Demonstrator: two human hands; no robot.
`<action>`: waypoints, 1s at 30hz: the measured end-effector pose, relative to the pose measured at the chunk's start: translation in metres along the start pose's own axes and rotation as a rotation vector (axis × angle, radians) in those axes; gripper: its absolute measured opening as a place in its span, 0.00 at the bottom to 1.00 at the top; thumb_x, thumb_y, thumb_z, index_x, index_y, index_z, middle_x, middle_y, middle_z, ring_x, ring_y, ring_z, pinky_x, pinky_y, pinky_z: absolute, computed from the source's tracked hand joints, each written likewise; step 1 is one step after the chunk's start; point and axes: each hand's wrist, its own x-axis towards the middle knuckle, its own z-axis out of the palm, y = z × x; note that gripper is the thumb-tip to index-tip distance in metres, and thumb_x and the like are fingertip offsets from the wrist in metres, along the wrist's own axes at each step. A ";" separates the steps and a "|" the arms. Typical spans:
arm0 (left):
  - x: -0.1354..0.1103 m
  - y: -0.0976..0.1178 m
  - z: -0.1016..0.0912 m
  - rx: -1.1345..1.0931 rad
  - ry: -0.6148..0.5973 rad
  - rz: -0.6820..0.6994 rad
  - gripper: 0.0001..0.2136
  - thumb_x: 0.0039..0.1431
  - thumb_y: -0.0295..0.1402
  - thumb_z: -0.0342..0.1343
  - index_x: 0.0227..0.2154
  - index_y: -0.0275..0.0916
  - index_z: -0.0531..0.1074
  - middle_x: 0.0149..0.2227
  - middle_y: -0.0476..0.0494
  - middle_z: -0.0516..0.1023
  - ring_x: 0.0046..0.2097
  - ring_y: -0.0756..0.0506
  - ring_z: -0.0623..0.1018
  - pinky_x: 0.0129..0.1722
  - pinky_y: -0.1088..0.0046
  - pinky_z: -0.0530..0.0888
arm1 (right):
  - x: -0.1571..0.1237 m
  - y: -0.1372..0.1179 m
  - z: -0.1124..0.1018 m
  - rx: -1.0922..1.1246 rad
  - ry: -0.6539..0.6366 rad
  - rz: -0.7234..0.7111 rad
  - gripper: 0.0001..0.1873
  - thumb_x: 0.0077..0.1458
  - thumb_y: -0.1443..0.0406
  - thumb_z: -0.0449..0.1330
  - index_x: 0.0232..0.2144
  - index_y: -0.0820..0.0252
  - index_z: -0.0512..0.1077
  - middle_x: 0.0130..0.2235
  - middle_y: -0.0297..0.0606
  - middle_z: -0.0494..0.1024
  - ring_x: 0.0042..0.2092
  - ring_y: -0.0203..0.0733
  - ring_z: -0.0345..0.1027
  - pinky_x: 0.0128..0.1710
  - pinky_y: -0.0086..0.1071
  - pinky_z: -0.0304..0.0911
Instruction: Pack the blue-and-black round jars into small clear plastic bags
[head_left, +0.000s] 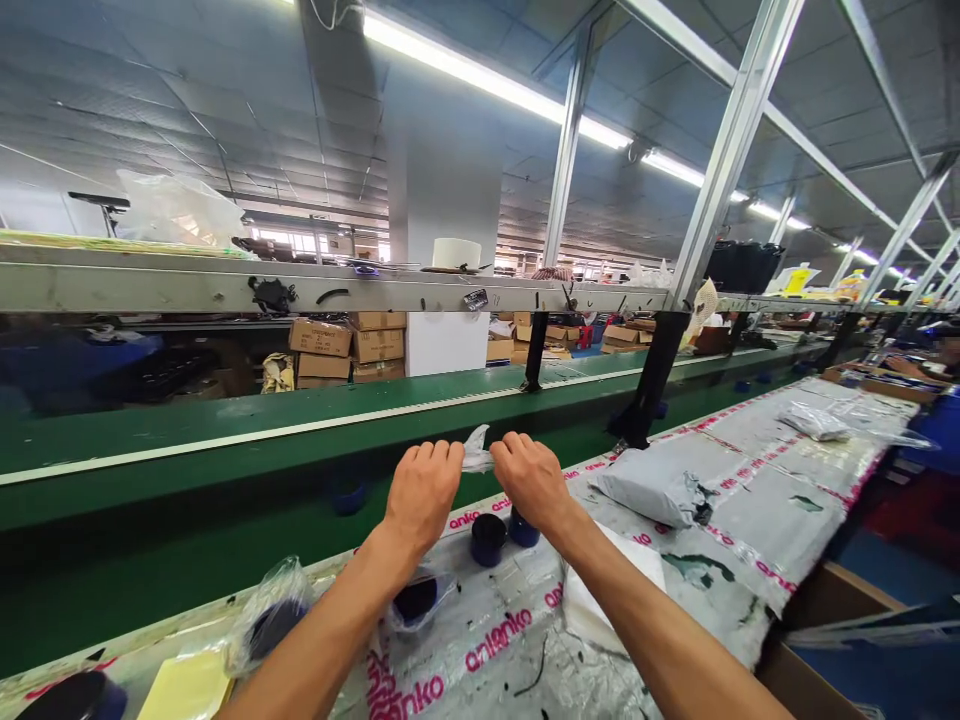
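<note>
Both of my hands are raised over the near edge of the conveyor, pulling at a small clear plastic bag (477, 452) between them. My left hand (426, 490) has its fingers closed on one side of the bag, and my right hand (529, 480) pinches the other side. Below them on the table stand a dark blue cup-like piece (488, 540) and a second blue piece (523, 528), partly behind my right wrist. Another blue piece (415, 600) lies in clear plastic beside my left forearm. Further left, one more wrapped blue piece (276, 628) is partly hidden by that arm.
A green conveyor belt (247, 500) runs along the far side of the plastic-covered table (525, 640). A white stack (611, 590) and a grey packet (649, 485) lie to the right. Yellow paper (184, 688) is at lower left. A metal post (652, 380) rises beyond the table.
</note>
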 end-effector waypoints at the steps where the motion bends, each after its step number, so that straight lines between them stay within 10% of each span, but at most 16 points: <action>1: 0.003 0.000 0.004 0.055 -0.018 0.001 0.12 0.63 0.18 0.49 0.45 0.34 0.72 0.44 0.39 0.75 0.50 0.38 0.74 0.53 0.56 0.69 | 0.000 0.001 0.008 -0.046 0.004 -0.008 0.10 0.62 0.76 0.53 0.37 0.61 0.72 0.41 0.47 0.74 0.43 0.49 0.65 0.40 0.37 0.54; 10: -0.008 0.010 0.070 0.208 -0.302 0.017 0.09 0.68 0.34 0.58 0.45 0.34 0.74 0.42 0.44 0.79 0.44 0.44 0.80 0.49 0.57 0.77 | -0.041 0.011 0.051 -0.192 -0.009 -0.096 0.08 0.58 0.74 0.59 0.30 0.58 0.73 0.31 0.41 0.77 0.38 0.49 0.66 0.52 0.45 0.52; 30: -0.026 0.010 0.053 0.108 -0.527 0.098 0.07 0.68 0.33 0.57 0.39 0.35 0.76 0.41 0.44 0.80 0.46 0.43 0.80 0.53 0.56 0.74 | -0.110 0.008 0.062 -0.027 0.076 -0.326 0.09 0.61 0.74 0.59 0.31 0.57 0.72 0.35 0.35 0.78 0.44 0.44 0.68 0.59 0.45 0.52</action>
